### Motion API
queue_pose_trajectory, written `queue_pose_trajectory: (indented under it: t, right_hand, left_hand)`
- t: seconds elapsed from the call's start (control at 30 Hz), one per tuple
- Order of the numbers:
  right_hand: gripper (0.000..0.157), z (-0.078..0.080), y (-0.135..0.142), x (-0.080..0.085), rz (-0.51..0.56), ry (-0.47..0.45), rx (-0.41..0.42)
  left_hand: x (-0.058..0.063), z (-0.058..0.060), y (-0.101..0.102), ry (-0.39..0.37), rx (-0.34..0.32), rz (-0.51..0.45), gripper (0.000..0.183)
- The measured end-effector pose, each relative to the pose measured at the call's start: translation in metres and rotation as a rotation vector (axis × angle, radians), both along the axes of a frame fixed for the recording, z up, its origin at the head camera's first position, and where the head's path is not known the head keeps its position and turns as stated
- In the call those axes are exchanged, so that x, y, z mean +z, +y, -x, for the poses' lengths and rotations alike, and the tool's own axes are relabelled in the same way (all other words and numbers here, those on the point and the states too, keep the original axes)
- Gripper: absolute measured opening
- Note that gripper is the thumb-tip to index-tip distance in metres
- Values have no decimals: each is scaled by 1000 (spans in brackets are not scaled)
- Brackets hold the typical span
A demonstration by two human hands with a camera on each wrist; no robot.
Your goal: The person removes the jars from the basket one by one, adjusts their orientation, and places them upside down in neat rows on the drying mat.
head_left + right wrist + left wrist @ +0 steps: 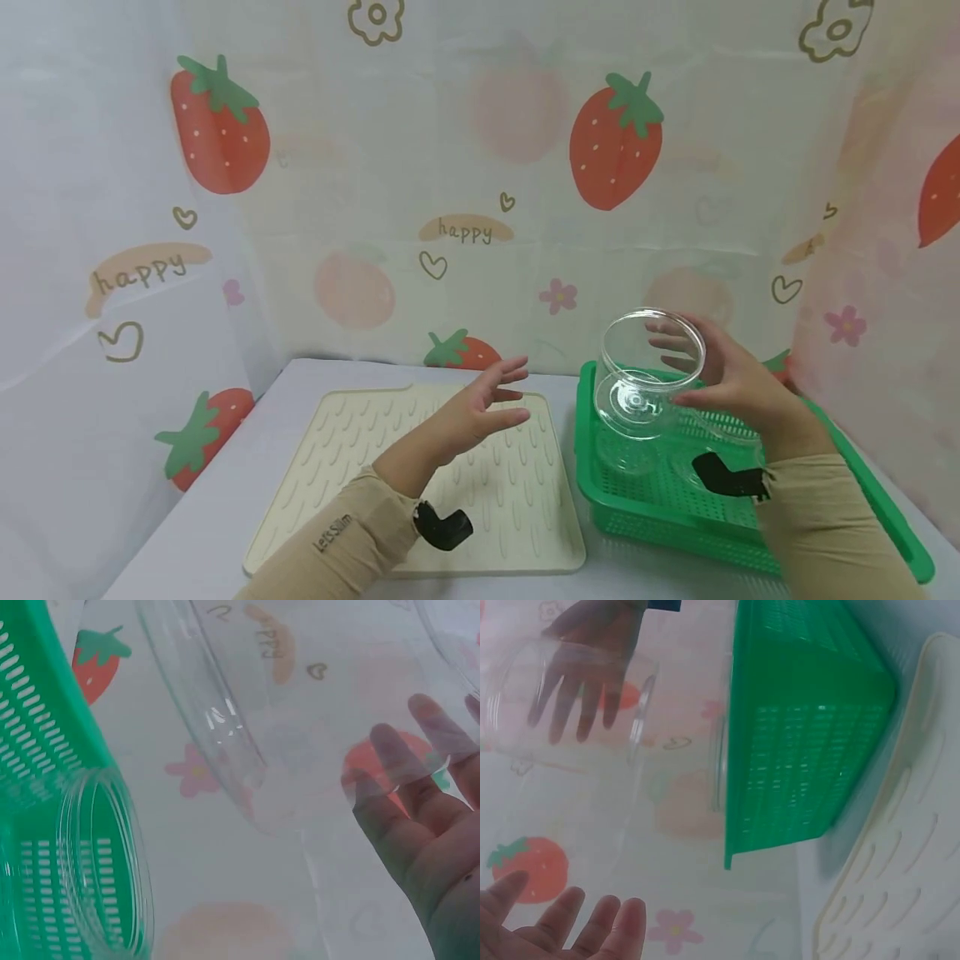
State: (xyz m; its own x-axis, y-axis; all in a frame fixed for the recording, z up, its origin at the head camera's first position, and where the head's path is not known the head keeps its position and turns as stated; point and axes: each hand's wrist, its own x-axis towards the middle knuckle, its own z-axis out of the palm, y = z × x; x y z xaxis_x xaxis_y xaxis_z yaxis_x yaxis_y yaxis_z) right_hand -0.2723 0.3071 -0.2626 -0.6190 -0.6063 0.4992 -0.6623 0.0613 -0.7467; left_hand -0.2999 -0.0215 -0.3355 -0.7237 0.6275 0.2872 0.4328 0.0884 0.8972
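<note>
Jar: clear, held [647,377] up above the green basket [675,533], near its left end.
Right hand: [731,379] grasping the jar, thumb on the near side, fingers round the far side (they show through the wall).
Left hand: [472,412] fingers released and spread, holding nothing, above the pale mat [517,500].
Basket: more clear glassware [109,862] inside.
Mat: flat on the table [202,517], left of the basket.
</note>
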Motion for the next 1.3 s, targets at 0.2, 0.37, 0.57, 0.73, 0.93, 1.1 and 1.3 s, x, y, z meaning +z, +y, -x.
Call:
queue_pose_trajectory:
  t: [0.2, 0.37, 0.57, 0.73, 0.93, 1.1, 1.3]
  right_hand:
    - [87, 4, -21, 1, 163, 38, 47]
    - [87, 7, -45, 1, 297, 87, 121]
    - [87, 6, -78, -2, 375, 74, 135]
    - [89, 7, -107, -10, 468, 63, 247]
    - [89, 5, -142, -25, 550, 64, 267]
    - [88, 3, -166, -39, 628, 7, 268]
    - [87, 9, -183, -51, 701, -8, 277]
  left_hand:
    - [9, -11, -18, -3, 25, -24, 61]
    - [20, -30, -30, -8, 32, -50, 58]
    - [20, -42, -42, -19, 62, -51, 59]
    - [7, -37, -53, -22, 66, -124, 59]
    - [-1, -32, -60, -83, 36, -264, 60]
    - [-4, -33, -64, -149, 3, -364, 67]
    - [-8, -31, -68, -159, -74, -475, 63]
